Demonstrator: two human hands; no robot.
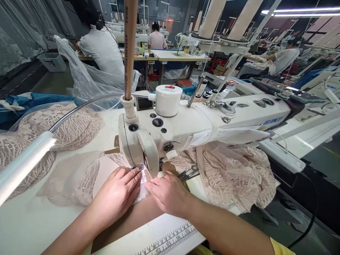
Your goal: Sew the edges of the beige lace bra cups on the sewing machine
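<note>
Beige lace fabric (89, 177) runs under the head of a white sewing machine (170, 131). My left hand (120, 189) lies on the fabric just left of the presser foot, its fingers stretched out flat and close together. A narrow whitish lace strip (143, 182) shows between my hands. On the other side of the needle area, my right hand (168, 193) is closed, with its thumb against the strip's edge and fingers curled. Part of its fingertips is hidden behind the machine head. Small dark scissors (190, 173) lie beyond my right hand.
Lace bundles rest at left (61, 124) and right (236, 173). A lit lamp tube (26, 166) on a flexible neck juts in from the left. A printed ruler (170, 241) lines the table's front. Thread cones (245, 17) stand behind. Several people work farther back.
</note>
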